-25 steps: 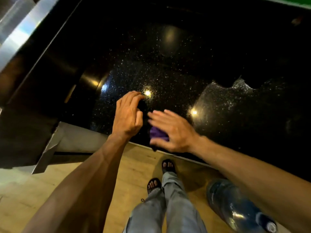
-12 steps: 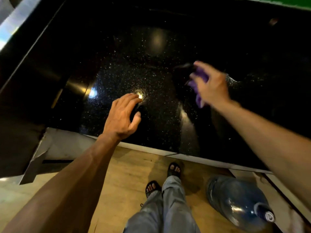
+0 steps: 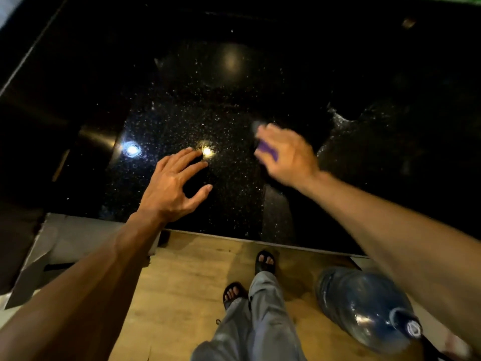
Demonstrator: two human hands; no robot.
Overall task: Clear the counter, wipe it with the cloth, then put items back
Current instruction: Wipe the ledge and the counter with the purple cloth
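Note:
A glossy black speckled counter (image 3: 208, 100) fills the upper part of the view. My right hand (image 3: 286, 155) is pressed down on a small purple cloth (image 3: 268, 149) in the counter's middle; only a strip of the cloth shows under the fingers, and the hand is blurred. My left hand (image 3: 174, 186) rests flat on the counter near its front edge, fingers spread, holding nothing. A duller, smeared patch of the surface (image 3: 346, 142) lies to the right of the cloth.
A large blue water jug (image 3: 364, 308) stands on the wooden floor (image 3: 187, 282) at lower right, beside my sandalled feet (image 3: 264, 261). A grey metal ledge (image 3: 73, 230) adjoins the counter's front left corner. Light reflections shine on the counter.
My right hand swept the cloth from the front edge out to the far right, then back toward the middle. My left hand has stayed planted on the counter.

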